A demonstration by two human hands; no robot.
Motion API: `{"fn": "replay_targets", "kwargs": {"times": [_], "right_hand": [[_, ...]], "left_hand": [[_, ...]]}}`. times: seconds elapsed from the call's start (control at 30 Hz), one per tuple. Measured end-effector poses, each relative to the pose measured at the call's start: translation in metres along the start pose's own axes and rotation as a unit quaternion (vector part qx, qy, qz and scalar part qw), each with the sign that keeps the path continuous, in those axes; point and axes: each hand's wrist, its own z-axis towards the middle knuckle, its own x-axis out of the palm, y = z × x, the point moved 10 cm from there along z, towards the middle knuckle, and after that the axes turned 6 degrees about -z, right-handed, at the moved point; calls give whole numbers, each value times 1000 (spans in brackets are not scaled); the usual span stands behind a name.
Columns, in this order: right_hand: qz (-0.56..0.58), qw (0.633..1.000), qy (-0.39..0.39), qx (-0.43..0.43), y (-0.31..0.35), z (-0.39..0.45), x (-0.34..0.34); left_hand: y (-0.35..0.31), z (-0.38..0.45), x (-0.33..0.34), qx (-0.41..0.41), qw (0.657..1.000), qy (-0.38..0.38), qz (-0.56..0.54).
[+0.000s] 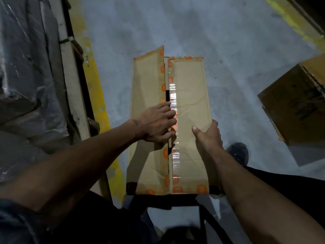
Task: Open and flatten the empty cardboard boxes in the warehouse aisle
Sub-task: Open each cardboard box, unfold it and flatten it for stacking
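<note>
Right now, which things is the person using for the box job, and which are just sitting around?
Part of the job:
- long cardboard box, left flap lifting
- left hand at its taped seam
- right hand holding its right edge

Just sitting around:
- second box on the right
- plastic-wrapped goods
- yellow floor line

I'm standing in a warehouse aisle: bare grey concrete floor (175, 23) underfoot, with worn yellow painted lines (98, 88) marking the lane on both sides. To my left sits a pallet load wrapped in clear plastic film (26, 67) behind a wooden edge board (73, 88). Another brown shipping carton (299, 103) rests on the floor at right.
</note>
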Motion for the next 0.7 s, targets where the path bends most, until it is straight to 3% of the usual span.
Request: {"fn": "replay_targets", "kwargs": {"times": [0.13,0.3,0.53,0.63,0.7], "right_hand": [[12,1000,6,-2,2,-4,-2],[11,1000,5,-5,6,-10,-6],[19,1000,9,-10,10,-19,-9],[16,1000,3,-11,12,-20,-11],[17,1000,2,-13,12,-20,-10]], "left_hand": [[9,-15,-35,-6,999,-39,-16],[31,-48,-53,-47,997,32,46],[73,-115,-23,-182,933,271,149],[84,-141,-6,-278,914,272,118],[87,-160,12,-377,893,241,41]]}}
